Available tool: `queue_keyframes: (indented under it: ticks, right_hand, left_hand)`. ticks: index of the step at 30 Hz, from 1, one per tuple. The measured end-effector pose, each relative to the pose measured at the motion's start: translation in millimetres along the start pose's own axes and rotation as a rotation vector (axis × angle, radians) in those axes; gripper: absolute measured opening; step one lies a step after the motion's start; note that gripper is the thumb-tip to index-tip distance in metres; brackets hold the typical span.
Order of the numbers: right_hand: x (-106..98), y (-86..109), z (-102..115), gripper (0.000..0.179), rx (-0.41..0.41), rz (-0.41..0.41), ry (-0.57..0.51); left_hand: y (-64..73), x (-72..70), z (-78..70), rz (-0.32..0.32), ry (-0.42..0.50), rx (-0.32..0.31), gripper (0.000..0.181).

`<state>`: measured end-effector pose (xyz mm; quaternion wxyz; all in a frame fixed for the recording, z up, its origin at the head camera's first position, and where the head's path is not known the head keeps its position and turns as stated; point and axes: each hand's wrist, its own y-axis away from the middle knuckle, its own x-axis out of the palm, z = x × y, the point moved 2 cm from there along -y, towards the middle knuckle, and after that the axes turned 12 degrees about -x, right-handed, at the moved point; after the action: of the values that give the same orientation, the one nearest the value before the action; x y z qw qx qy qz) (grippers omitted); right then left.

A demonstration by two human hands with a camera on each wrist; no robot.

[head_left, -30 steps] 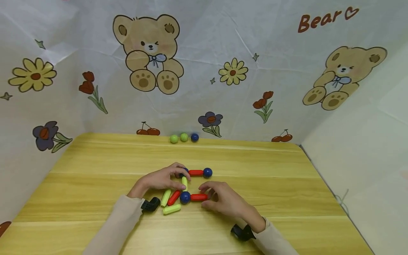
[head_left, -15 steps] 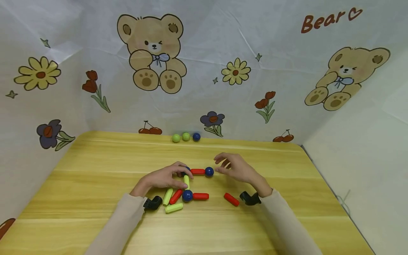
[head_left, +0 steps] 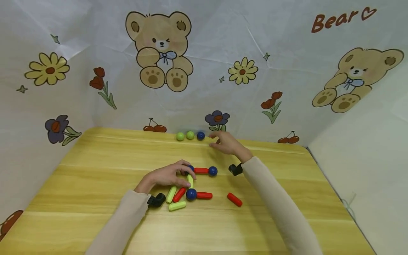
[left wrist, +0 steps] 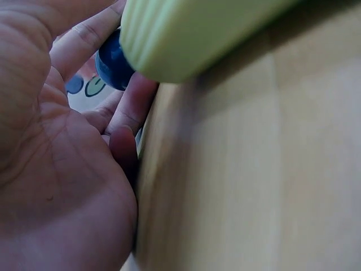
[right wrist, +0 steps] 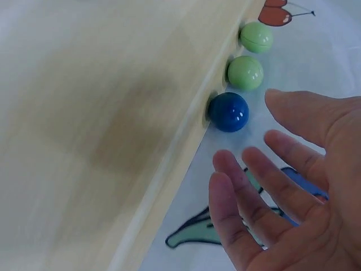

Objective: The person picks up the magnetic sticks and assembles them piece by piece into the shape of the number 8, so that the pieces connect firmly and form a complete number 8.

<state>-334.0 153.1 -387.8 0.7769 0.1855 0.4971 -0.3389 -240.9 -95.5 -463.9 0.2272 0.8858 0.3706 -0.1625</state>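
Note:
In the head view my left hand [head_left: 169,174] grips a ball-and-rod frame by its upper left corner, fingers over the blue ball there and thumb at the yellow-green rod [head_left: 190,181]. A red rod [head_left: 201,170] runs from that corner to a second blue ball [head_left: 213,171]. At the lower corner, another blue ball [head_left: 191,194] bears a red rod [head_left: 204,195] pointing right. My right hand [head_left: 227,143] is at the table's back edge, fingers spread and holding nothing, just right of a loose blue ball [right wrist: 228,112]. Beside it stand two light green balls [right wrist: 246,73].
Two yellow-green rods [head_left: 176,206] and a red rod [head_left: 179,194] lie loose by the left wrist. Another red rod [head_left: 234,199] lies alone to the right of the frame. A cloth printed with bears [head_left: 164,53] hangs behind the wooden table [head_left: 127,230].
My right hand has left the lower red rod and moved back to the row of balls. A loose red rod it had covered now shows. My left hand keeps its grip.

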Motion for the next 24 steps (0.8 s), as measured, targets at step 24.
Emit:
queue_keyframes:
  ticks: [24]
  right_hand:
    - [29.5, -40.5, -16.7, 0.048, 0.041, 0.075, 0.154]
  left_hand:
    - [-0.5, -0.9, 0.2, -0.002, 0.004, 0.009, 0.025]
